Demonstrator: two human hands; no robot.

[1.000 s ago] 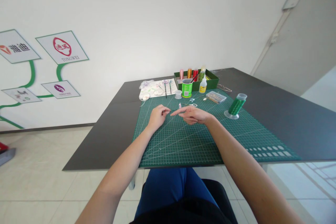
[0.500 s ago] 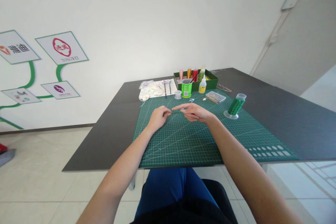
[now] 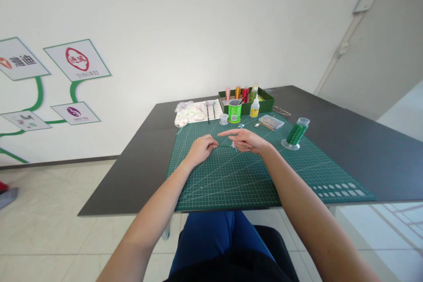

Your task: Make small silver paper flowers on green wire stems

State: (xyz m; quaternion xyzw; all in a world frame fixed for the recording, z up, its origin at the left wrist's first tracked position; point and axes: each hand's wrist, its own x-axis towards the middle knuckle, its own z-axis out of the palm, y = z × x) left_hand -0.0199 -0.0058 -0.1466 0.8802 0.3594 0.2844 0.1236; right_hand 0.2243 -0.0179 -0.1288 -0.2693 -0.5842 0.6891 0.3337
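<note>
Over the green cutting mat (image 3: 228,180), my left hand (image 3: 201,148) pinches one end of a thin green flower stem (image 3: 225,146) between thumb and fingertips. At the stem's right end shows a small pale purple flower (image 3: 233,145), close against the curled fingers of my right hand (image 3: 248,141). That hand has its index finger stretched out to the left above the stem, with the thumb and other fingers folded in. Whatever those folded fingers hold is too small or hidden to make out. Right of my hands stands a spool of green thread (image 3: 296,133).
Behind the hands are a green tin (image 3: 235,112), a glue bottle (image 3: 254,108), a round white container (image 3: 224,119) and a clear case (image 3: 271,122). A green box (image 3: 269,105) holds several thread spools. Left of it, a white sheet (image 3: 193,116) carries flower pieces.
My right hand has shifted slightly right and its index finger has lifted off the left fingertips. More of the stem and the small flower now show between the hands.
</note>
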